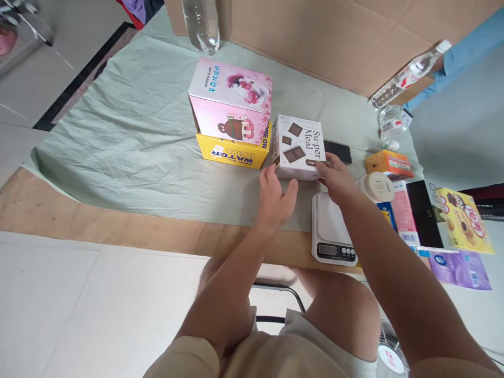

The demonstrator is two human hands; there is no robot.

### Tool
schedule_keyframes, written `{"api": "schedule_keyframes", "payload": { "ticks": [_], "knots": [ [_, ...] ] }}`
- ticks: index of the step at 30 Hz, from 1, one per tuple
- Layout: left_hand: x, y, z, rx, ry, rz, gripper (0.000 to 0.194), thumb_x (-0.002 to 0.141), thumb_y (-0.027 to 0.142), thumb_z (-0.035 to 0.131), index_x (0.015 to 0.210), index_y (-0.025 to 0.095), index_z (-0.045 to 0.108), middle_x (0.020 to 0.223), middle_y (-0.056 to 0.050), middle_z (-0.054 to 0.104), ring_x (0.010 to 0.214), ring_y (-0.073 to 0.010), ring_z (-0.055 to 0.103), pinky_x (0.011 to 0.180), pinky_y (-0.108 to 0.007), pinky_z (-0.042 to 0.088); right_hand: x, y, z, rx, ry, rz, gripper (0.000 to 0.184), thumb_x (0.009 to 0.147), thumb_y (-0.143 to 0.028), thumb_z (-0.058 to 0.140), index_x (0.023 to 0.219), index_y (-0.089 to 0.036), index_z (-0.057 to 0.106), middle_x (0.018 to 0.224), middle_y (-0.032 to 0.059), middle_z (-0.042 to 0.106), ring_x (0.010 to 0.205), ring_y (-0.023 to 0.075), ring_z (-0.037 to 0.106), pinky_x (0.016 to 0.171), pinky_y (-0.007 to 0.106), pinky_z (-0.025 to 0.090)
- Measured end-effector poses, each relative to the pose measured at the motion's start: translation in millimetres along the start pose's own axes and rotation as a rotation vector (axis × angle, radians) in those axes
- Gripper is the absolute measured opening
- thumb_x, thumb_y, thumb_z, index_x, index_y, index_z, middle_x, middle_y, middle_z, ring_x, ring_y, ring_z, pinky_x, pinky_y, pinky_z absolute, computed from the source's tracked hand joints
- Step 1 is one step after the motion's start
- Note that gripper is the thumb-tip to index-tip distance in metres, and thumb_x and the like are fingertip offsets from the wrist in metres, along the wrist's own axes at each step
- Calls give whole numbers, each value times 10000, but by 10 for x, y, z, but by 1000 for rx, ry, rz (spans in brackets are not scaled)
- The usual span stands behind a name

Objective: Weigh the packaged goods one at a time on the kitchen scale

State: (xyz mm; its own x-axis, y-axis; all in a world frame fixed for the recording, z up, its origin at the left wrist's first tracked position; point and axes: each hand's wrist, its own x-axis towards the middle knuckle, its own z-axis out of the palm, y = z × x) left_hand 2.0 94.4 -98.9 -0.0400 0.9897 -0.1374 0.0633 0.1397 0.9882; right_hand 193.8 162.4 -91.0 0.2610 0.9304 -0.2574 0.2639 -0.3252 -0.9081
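Note:
A white Su-per Meal box [300,146] with brown squares printed on it lies on the green cloth [129,131]. My left hand [275,197] touches its near left corner, fingers curled against the side and thumb apart. My right hand [334,178] presses fingers on its near right edge. Just left of it a pink box [232,100] is stacked on a yellow box [232,152]. Both hands grip the white box between them.
A white kitchen scale [331,231] sits under my right forearm. A black phone [337,151], a white jar lid [377,186], an orange box [388,163] and several flat packets [464,220] lie to the right. Water bottles [405,76] and a cardboard wall [334,37] stand behind.

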Motion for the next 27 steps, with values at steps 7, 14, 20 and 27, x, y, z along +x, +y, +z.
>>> {"api": "schedule_keyframes", "payload": {
  "ticks": [7,14,20,27],
  "knots": [
    [52,-92,121,-19,-92,93,731,984,402,628,1623,207,332,1706,-192,438,1620,-351,417,1348,-583,351,-137,-4,-40,21,-58,-16,443,739,-427,791,1147,-288,689,1222,22,785,1186,247,685,1064,468,555],
    [-17,-277,210,64,44,464,935,980,745,529,1647,142,272,1663,-275,375,1605,-392,379,1341,-600,317,-394,-42,-25,153,10,-71,476,795,-452,710,1260,-361,670,1409,-47,706,1233,211,656,1046,430,576],
    [-236,-246,404,54,51,862,804,1047,681,393,1689,216,259,1621,-207,409,1576,-369,423,1308,-543,399,-967,-91,-334,400,205,-136,469,733,-326,736,1197,-394,719,1329,-72,713,1182,192,674,1000,381,599],
    [-729,-234,731,-95,-66,1038,653,1011,490,491,1586,182,468,1404,-165,587,1385,-315,596,1225,-477,524,-1839,108,-856,422,369,-72,469,711,-309,734,1174,-364,782,1277,-11,746,1094,203,688,935,378,604]
  ]
}}
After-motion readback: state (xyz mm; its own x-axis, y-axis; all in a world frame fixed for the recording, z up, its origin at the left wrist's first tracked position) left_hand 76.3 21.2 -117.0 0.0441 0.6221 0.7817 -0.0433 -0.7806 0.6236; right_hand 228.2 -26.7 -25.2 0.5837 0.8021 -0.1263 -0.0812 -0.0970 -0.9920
